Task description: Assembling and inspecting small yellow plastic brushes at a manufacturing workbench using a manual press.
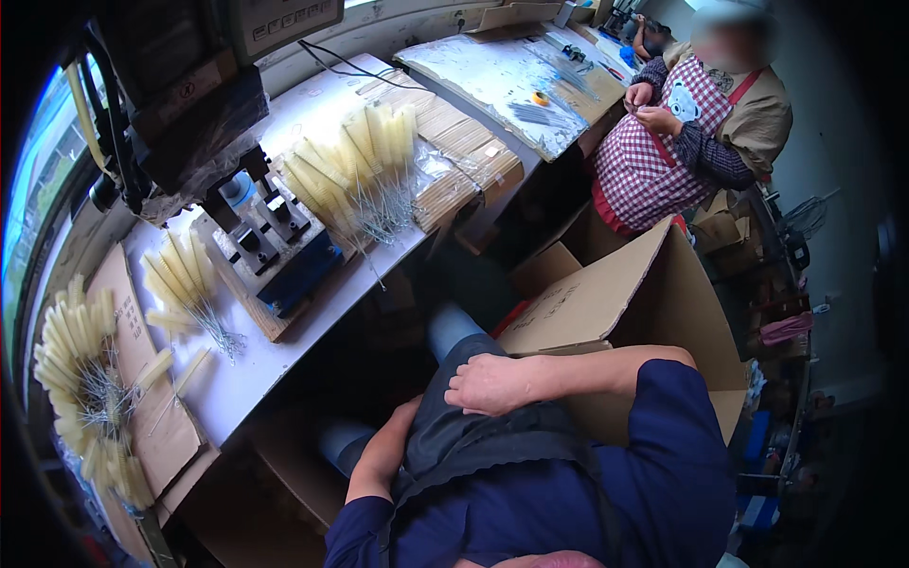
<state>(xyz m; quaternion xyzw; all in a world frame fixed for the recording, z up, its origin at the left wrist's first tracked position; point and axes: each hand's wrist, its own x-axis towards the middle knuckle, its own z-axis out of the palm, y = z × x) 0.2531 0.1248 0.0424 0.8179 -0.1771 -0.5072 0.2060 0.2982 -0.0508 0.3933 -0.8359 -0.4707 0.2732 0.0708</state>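
Note:
My right hand (488,383) rests on the dark apron (492,431) over my lap, fingers curled in and holding nothing. My left forearm (379,459) runs down between my knees, and that hand is tucked behind the apron's edge, out of sight. Both hands are off the white workbench (237,379), which lies to my left. On it are fanned bunches of yellow bristle brushes with twisted wire stems, one at the far side (355,170), one in the middle (185,275) and one near me (80,379).
A small dark press (260,232) on a wooden base stands between the brush bunches. An open cardboard box (615,303) sits by my right knee. A co-worker in a checked apron (682,133) sits at the far bench, handling wire pieces.

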